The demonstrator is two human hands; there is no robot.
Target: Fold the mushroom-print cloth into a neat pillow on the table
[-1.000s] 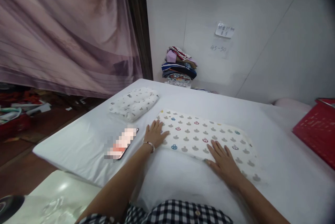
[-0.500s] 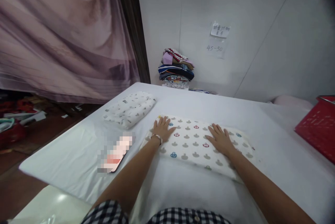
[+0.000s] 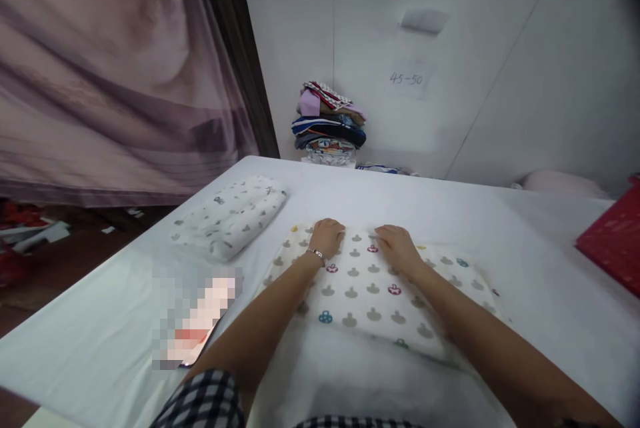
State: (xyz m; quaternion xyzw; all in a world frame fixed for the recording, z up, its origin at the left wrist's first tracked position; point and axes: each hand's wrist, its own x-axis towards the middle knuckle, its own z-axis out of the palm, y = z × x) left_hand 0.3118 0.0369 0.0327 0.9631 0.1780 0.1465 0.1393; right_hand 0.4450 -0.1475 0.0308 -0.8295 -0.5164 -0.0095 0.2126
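A folded cream cloth with small coloured prints (image 3: 373, 295) lies on the white table (image 3: 440, 215) in front of me. My left hand (image 3: 327, 238) sits at the cloth's far edge, fingers curled over that edge. My right hand (image 3: 397, 248) is close beside it on the same far edge, fingers also curled down onto the fabric. Both forearms reach across the cloth. A second folded white cloth with grey prints (image 3: 230, 215) lies to the left, apart from my hands.
A phone (image 3: 200, 321) lies on the table left of my left arm. A stack of folded clothes (image 3: 327, 125) stands against the far wall. A red basket (image 3: 613, 238) sits at the right edge. A mauve curtain (image 3: 115, 68) hangs at left above a cluttered floor.
Both hands slid from the cloth's near edge across to its far edge and drew together, going from flat and spread to curled. The camera leaned forward.
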